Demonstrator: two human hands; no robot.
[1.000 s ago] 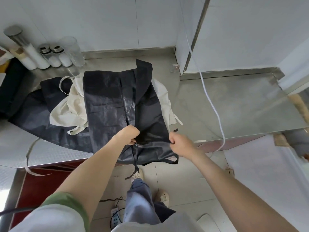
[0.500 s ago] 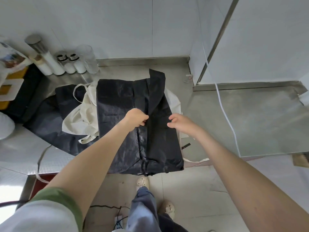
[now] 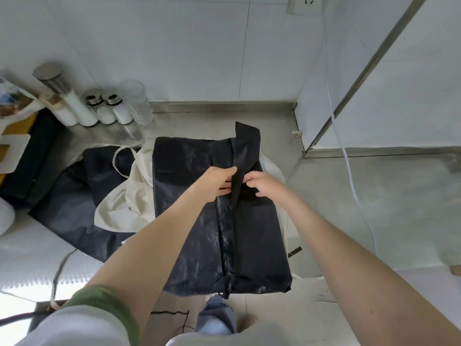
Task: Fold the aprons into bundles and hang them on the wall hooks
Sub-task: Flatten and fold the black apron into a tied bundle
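Note:
A black apron (image 3: pixel 194 221), folded into a long rectangle, lies on the steel counter (image 3: pixel 361 201) with its near end hanging over the front edge. A dark strap or narrow folded flap (image 3: pixel 245 143) runs up its middle and sticks out past the far edge. My left hand (image 3: pixel 219 182) pinches this strip from the left. My right hand (image 3: pixel 264 182) holds it from the right, fingers curled. Under it lie a cream apron (image 3: pixel 124 203) and another black apron (image 3: pixel 74 196) spread out to the left.
Several jars and shakers (image 3: pixel 99 106) stand at the back left against the wall. A white cable (image 3: pixel 349 171) hangs down from the wall socket (image 3: pixel 303 3) across the right counter. A yellow and black box (image 3: pixel 22 136) sits at far left. No wall hooks are in view.
Both hands carried the apron's near edge away from me, folding it over itself, and now meet at the strip in the middle. The camera tilted up toward the wall.

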